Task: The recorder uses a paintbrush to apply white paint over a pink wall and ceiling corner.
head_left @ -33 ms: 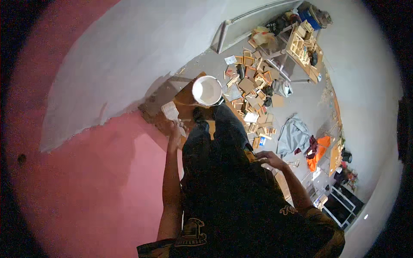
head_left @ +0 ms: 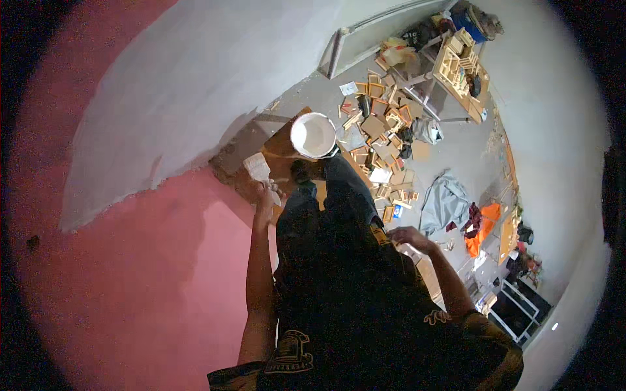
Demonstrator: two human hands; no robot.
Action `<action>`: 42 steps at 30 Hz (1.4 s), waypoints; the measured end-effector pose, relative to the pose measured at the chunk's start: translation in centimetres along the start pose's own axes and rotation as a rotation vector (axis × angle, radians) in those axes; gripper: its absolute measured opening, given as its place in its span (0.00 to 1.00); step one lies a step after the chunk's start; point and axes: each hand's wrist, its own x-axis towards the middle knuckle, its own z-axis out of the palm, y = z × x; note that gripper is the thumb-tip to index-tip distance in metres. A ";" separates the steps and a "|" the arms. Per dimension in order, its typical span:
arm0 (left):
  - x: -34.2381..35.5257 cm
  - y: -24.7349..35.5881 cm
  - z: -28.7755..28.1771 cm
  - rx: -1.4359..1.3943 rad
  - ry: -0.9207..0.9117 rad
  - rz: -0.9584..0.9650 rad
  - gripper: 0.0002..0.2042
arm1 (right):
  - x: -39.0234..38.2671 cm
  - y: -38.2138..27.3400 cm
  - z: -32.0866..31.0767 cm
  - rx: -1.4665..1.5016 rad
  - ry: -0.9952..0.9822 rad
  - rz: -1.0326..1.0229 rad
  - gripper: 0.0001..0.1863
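I look down along my dark clothes at a pink wall with a large grey-white coated patch. My left hand reaches down to the foot of the wall and grips a flat white-smeared trowel, held against the ragged lower edge of the patch. A white bucket stands just beyond my feet on a brown board. My right hand hangs out to the right with loose fingers and holds nothing.
Several small wooden frames and offcuts litter the grey floor behind the bucket. A wooden rack stands at the far right, a crumpled grey cloth and an orange cloth lie nearby.
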 end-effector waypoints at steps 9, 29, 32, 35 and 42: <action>-0.6 2.0 2.1 0.241 0.144 0.000 0.06 | 3.4 -2.6 2.1 -0.014 0.380 0.501 0.46; -1.1 5.1 2.2 0.379 0.259 -0.095 0.06 | -1.6 -3.4 1.4 0.148 0.161 0.397 0.37; -0.9 5.0 2.6 0.426 0.223 -0.111 0.09 | -1.8 -3.2 1.6 0.146 0.184 0.418 0.39; -1.2 4.6 3.2 0.435 0.145 -0.097 0.13 | -2.2 -4.4 2.0 0.037 0.208 0.412 0.40; -1.3 4.4 4.9 0.348 0.189 -0.115 0.08 | -2.4 -5.1 1.7 0.013 0.218 0.456 0.40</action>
